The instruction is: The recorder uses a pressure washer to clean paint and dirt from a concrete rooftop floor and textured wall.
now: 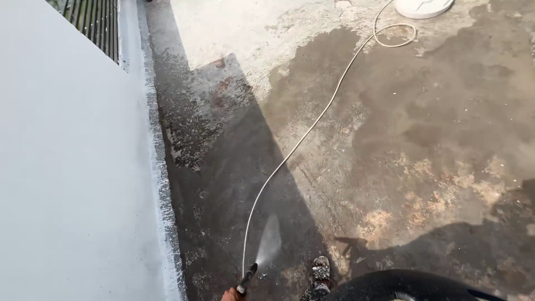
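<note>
While your one visible hand (pixel 229 294) grips one nozzle (pixel 247 278) at bottom centre, one hose (pixel 312 127) crosses wet concrete (pixel 423 122) toward one white tub (pixel 423 6), upper right; white wall (pixel 67 167) left.

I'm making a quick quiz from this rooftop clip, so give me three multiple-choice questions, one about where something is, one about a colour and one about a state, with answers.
1. Where does the hose run from the nozzle?
A. Over the white wall
B. Across the concrete floor toward a white round container at the top
C. Around the shoe

2. What colour is the wall on the left?
A. White
B. Red
C. Green

3. What is the nozzle doing?
A. Lying unused on the floor
B. Spraying water while held in a hand
C. Capped and dry

Answers: 1 B, the hose curves up the floor and loops near the container. 2 A, the wall is plain white. 3 B, a spray fans out from the nozzle gripped by a hand.
</note>
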